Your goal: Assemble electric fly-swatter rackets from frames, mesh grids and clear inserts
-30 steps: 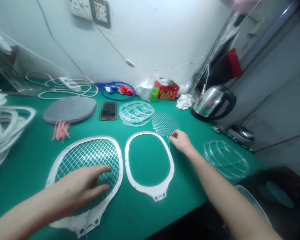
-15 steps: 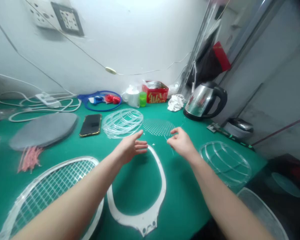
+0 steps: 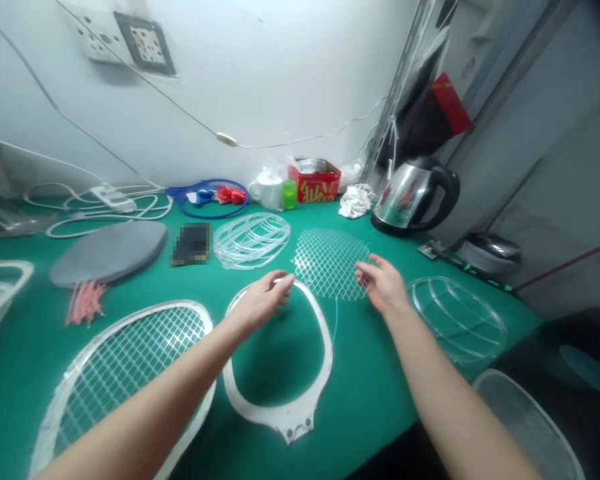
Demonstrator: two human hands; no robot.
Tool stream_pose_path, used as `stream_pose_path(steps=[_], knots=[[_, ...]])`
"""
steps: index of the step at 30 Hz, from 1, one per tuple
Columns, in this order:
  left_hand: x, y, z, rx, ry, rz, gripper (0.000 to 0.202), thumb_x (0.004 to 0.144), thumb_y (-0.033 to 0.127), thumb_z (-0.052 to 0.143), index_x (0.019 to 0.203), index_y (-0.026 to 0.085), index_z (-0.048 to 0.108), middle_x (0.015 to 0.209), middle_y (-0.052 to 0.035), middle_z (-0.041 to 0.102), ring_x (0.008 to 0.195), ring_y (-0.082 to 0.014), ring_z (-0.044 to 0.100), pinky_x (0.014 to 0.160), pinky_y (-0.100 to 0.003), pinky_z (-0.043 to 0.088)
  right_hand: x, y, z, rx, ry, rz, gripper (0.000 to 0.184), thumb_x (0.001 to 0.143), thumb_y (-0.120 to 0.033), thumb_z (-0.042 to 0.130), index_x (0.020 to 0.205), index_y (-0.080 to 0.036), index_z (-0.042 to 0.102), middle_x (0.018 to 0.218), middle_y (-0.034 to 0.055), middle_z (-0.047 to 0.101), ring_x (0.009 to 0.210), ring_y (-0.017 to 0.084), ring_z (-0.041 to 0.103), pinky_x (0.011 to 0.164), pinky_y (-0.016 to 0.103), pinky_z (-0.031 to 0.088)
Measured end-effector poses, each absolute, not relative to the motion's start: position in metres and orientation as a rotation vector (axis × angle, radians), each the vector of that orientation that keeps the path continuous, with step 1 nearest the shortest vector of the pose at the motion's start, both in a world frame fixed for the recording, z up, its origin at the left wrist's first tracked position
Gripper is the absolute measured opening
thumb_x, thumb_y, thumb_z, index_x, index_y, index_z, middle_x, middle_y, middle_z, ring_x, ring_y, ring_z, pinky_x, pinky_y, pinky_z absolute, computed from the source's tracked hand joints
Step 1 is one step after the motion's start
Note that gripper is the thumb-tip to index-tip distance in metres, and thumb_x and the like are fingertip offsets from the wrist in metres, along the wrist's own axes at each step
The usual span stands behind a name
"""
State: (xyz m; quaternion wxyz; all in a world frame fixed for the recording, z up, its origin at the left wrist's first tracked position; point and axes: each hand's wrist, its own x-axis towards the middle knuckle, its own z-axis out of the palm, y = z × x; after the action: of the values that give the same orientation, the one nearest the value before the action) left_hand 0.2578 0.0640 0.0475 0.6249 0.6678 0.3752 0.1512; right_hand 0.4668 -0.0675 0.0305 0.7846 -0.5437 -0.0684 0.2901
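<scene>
A diamond-patterned mesh sheet [image 3: 327, 260] lies on the green tabletop, with a thin pale blue strand [image 3: 336, 320] trailing from its near edge. Just in front of it rests a white oval frame [image 3: 325, 347] with nothing strung inside. My left hand [image 3: 267, 298] hovers over the frame's upper left rim, thumb and fingers apart and nothing in them. Beside the mesh's right edge is my right hand [image 3: 386, 283], its fingers loosely bent and apart. Whether its fingertips touch the mesh cannot be made out.
At left lie a strung white frame [image 3: 125, 360], a grey oval pad [image 3: 113, 250] and pink strips [image 3: 86, 301]. Coiled clear rings [image 3: 253, 240], a red box [image 3: 314, 181] and a kettle [image 3: 405, 197] stand behind. A clear ribbed oval [image 3: 460, 320] is at right.
The mesh now shows nearer and larger. My right hand has loosened from a pinch and shifted right. My left hand has changed little; the view has moved slightly.
</scene>
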Motion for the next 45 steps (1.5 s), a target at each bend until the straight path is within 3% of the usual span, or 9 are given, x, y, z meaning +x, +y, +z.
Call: stream_pose_path(steps=[2,4,8,12,15,18,24,36,45], knots=[[0.220,0.071,0.044,1.992,0.984,0.407,0.064,0.073,0.058,0.052,0.124,0.018,0.046,0.115,-0.0134,0.059,0.107,-0.0293,0.054,0.093,-0.044,0.040,0.462,-0.077,0.038,-1.168,-0.200,0.643,0.055,0.057,-0.010,0.073,0.103,-0.019,0.043,0.067,-0.0029,0.061,0.052,0.009,0.056,0.045,0.018,0.045],[0.186,0.078,0.040,2.223,1.075,0.344,0.068,0.076,0.061,0.044,0.127,0.017,0.044,0.120,-0.0137,0.056,0.112,-0.0302,0.051,0.096,-0.044,0.037,0.450,-0.084,0.043,-1.189,-0.293,0.741,0.056,0.057,-0.014,0.075,0.104,-0.019,0.044,0.069,-0.0015,0.063,0.052,0.009,0.057,0.044,0.017,0.044],[0.151,0.084,0.045,2.094,1.234,0.247,0.061,0.076,0.061,0.041,0.116,0.017,0.054,0.112,-0.0134,0.061,0.104,-0.0312,0.056,0.091,-0.044,0.041,0.407,-0.084,0.043,-1.234,-0.461,0.995,0.061,0.058,-0.018,0.075,0.110,-0.018,0.042,0.069,-0.0012,0.063,0.050,0.009,0.055,0.043,0.018,0.042],[0.152,0.077,0.054,1.539,1.120,0.372,0.061,0.073,0.058,0.051,0.115,0.014,0.051,0.092,-0.0097,0.064,0.077,-0.0214,0.062,0.069,-0.034,0.050,0.373,-0.074,0.036,-1.349,-0.510,1.120,0.059,0.062,-0.018,0.072,0.112,-0.016,0.041,0.064,-0.0031,0.058,0.050,0.010,0.054,0.044,0.020,0.042],[0.158,0.074,0.050,1.492,1.138,0.339,0.067,0.062,0.047,0.069,0.117,0.014,0.049,0.075,-0.0026,0.060,0.059,-0.0150,0.057,0.055,-0.028,0.048,0.367,-0.070,0.032,-1.575,-0.547,1.062,0.047,0.068,-0.022,0.067,0.109,-0.015,0.045,0.066,-0.0033,0.054,0.048,0.010,0.053,0.044,0.023,0.043],[0.164,0.077,0.041,1.570,1.203,0.262,0.066,0.056,0.041,0.073,0.111,0.013,0.050,0.063,0.0011,0.056,0.052,-0.0149,0.055,0.047,-0.027,0.045,0.369,-0.068,0.032,-1.874,-0.709,0.877,0.035,0.073,-0.026,0.061,0.105,-0.014,0.054,0.065,-0.0030,0.052,0.048,0.011,0.052,0.046,0.025,0.042],[0.173,0.085,0.027,1.650,1.285,0.160,0.064,0.059,0.037,0.068,0.113,0.011,0.046,0.052,0.0027,0.056,0.051,-0.0197,0.059,0.046,-0.028,0.047,0.375,-0.061,0.034,-2.246,-1.026,0.616,0.035,0.070,-0.026,0.062,0.101,-0.012,0.064,0.073,0.0032,0.062,0.068,0.015,0.057,0.062,0.025,0.041],[0.183,0.087,0.027,1.940,1.277,0.151,0.051,0.066,0.035,0.060,0.110,0.015,0.046,0.046,0.0047,0.059,0.044,-0.0189,0.059,0.049,-0.028,0.044,0.376,-0.058,0.028,-2.354,-1.105,0.559,0.036,0.071,-0.030,0.058,0.103,-0.012,0.064,0.081,0.0073,0.066,0.074,0.019,0.059,0.064,0.027,0.041],[0.181,0.087,0.030,1.962,1.271,0.180,0.046,0.065,0.037,0.061,0.105,0.017,0.048,0.051,0.0040,0.059,0.047,-0.0184,0.058,0.051,-0.028,0.042,0.377,-0.061,0.031,-2.331,-1.102,0.580,0.035,0.072,-0.031,0.058,0.101,-0.013,0.062,0.073,0.0047,0.064,0.068,0.017,0.058,0.059,0.026,0.040]])
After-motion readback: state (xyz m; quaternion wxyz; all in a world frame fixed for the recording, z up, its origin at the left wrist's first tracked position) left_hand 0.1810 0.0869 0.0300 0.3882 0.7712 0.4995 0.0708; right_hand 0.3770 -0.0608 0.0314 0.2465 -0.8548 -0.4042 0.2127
